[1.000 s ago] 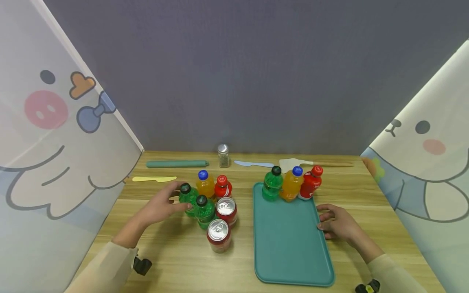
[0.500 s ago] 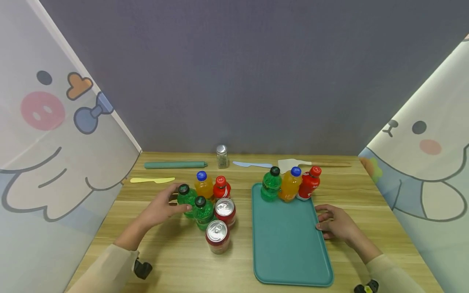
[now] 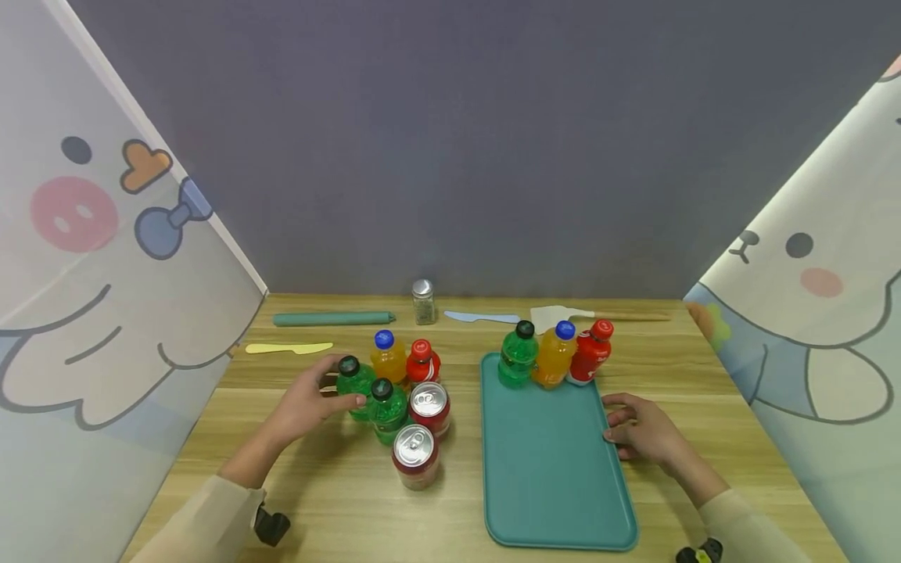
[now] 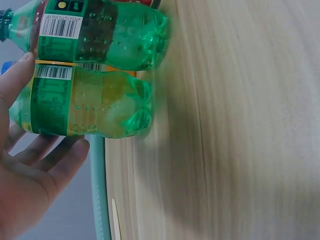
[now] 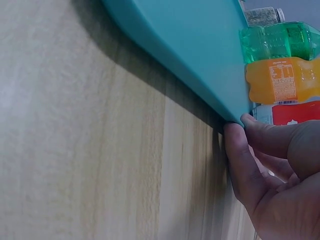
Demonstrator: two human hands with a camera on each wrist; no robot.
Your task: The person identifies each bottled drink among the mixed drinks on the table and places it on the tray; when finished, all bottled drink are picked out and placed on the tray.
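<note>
In the head view my left hand (image 3: pixel 310 405) is around the left one of two green soda bottles, thumb in front and fingers behind. The left wrist view shows this green bottle (image 4: pixel 85 102) between thumb and fingertips, with the second green bottle (image 4: pixel 105 30) right beside it. On the right, my right hand (image 3: pixel 644 428) grips the long side of a teal tray (image 3: pixel 556 477); in the right wrist view thumb and forefinger pinch the tray's rim (image 5: pixel 200 92). A green bottle (image 3: pixel 518 356), an orange soda bottle (image 3: pixel 554 358) and a red-labelled bottle (image 3: pixel 590 353) stand along the tray's far end.
Near the left hand stand an orange bottle (image 3: pixel 389 360), a red bottle (image 3: pixel 423 364) and two soda cans, a rear can (image 3: pixel 430 408) and a front can (image 3: pixel 415 457). Behind lie a green rod (image 3: pixel 334 319), yellow knife (image 3: pixel 288 348), shaker (image 3: pixel 424 303), blue knife (image 3: pixel 482 317) and spatula (image 3: pixel 552 317).
The head view has drifted slightly, shifting the whole scene a little to the left. Both hands, the bottles and the tray keep their places relative to each other.
</note>
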